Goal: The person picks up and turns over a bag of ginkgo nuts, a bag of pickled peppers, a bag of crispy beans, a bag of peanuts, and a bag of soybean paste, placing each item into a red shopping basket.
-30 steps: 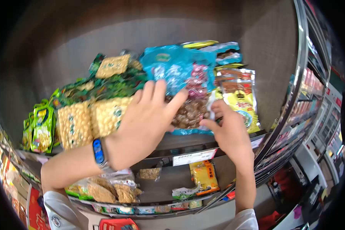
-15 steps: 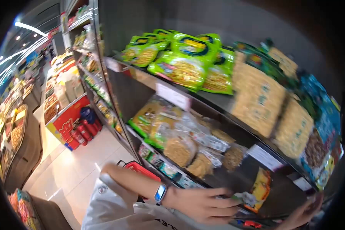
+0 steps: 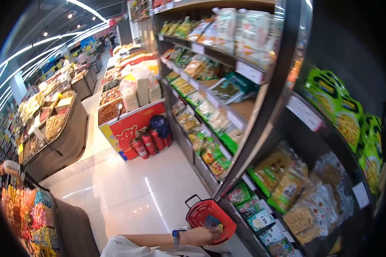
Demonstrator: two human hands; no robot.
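My left hand (image 3: 203,235) reaches low at the bottom of the view into a red shopping basket (image 3: 200,206) that stands on the floor against the shelf base. Its fingers curl on a small snack packet (image 3: 214,223) with yellow and blue print inside the basket. A blue smartwatch (image 3: 175,234) sits on that wrist, and the white sleeve shows at the bottom edge. My right hand is out of view.
Dark shelves (image 3: 261,128) full of snack bags run along the right. White tiled floor (image 3: 128,184) opens to the left. A red display stand (image 3: 131,124) with fire extinguishers (image 3: 143,145) stands ahead. Bulk food bins (image 3: 55,124) and another person (image 3: 10,168) are at far left.
The view has swung left from the shelf to the aisle. My left hand dropped from the lower shelf to the red basket. My right hand has left the view.
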